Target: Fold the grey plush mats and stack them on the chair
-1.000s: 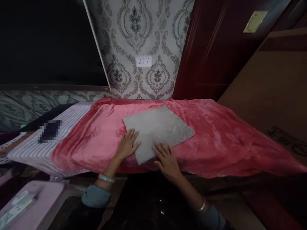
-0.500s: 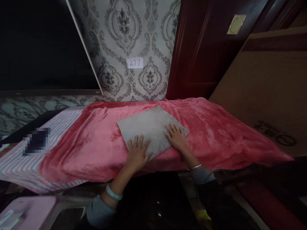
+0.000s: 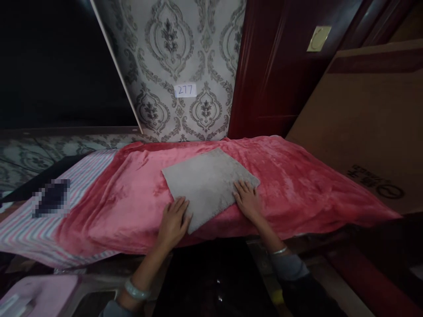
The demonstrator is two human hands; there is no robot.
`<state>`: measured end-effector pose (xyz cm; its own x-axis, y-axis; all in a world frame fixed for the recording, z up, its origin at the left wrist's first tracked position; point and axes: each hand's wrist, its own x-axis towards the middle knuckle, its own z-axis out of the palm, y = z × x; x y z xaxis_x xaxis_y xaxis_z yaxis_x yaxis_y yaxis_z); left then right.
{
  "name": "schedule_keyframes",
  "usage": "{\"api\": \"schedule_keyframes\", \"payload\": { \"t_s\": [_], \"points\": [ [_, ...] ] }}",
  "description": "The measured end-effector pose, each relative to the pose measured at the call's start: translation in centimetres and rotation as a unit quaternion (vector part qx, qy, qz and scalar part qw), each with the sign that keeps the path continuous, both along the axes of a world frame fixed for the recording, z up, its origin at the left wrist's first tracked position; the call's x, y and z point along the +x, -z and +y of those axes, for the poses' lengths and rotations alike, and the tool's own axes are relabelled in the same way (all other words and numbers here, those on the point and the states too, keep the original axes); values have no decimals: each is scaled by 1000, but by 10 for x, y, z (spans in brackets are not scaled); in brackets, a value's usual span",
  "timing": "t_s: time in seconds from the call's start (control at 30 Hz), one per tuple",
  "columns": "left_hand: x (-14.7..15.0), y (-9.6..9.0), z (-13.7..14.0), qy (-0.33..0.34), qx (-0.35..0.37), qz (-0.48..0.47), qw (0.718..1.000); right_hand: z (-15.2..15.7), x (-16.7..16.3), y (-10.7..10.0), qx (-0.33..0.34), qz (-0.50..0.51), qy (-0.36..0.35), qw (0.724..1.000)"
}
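A grey cloth (image 3: 205,180) with a plush-looking surface lies flat and askew on a pink-red blanket (image 3: 122,211). My left hand (image 3: 173,220) rests at the cloth's lower left edge, its fingertips touching it and the fingers stretched out close together. On the cloth's right part lies my right hand (image 3: 246,198), fingers spread, near the right corner. Neither hand grips anything.
A striped cloth (image 3: 82,171) shows left of the blanket, with a blurred dark patch on it. Behind stand a dark screen (image 3: 66,66) and a patterned wall (image 3: 205,57). A large cardboard box (image 3: 373,123) leans at the right; a pink lid-like surface (image 3: 46,290) sits lower left.
My left hand has slid left and slightly down, from on top of the grey cloth to its left edge. My right hand has shifted slightly right and down. The cloth stays about where it was.
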<state>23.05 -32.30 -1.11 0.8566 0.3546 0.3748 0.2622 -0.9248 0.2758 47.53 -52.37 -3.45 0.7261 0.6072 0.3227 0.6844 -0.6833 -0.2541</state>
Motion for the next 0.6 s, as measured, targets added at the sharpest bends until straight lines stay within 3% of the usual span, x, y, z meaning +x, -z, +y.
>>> {"api": "schedule_keyframes", "payload": {
  "t_s": [0.13, 0.23, 0.43, 0.53, 0.6],
  "points": [
    [20, -25, 22, 10, -27, -18, 999, 1, 24, -11, 46, 9, 14, 999],
    [41, -33, 29, 1, -5, -11, 1000, 10, 53, -29, 77, 1, 9, 997],
    [57, -6, 22, -31, 21, 51, 998, 40, 107, -52, 49, 89, 41, 994],
    [53, 7, 23, -41, -3, 7, 999, 55, 127, -51, 38, 110, 49, 992],
    [48, 12, 26, -76, -59, -51, 994, 65, 137, -49, 36, 115, 45, 992]
  ]
}}
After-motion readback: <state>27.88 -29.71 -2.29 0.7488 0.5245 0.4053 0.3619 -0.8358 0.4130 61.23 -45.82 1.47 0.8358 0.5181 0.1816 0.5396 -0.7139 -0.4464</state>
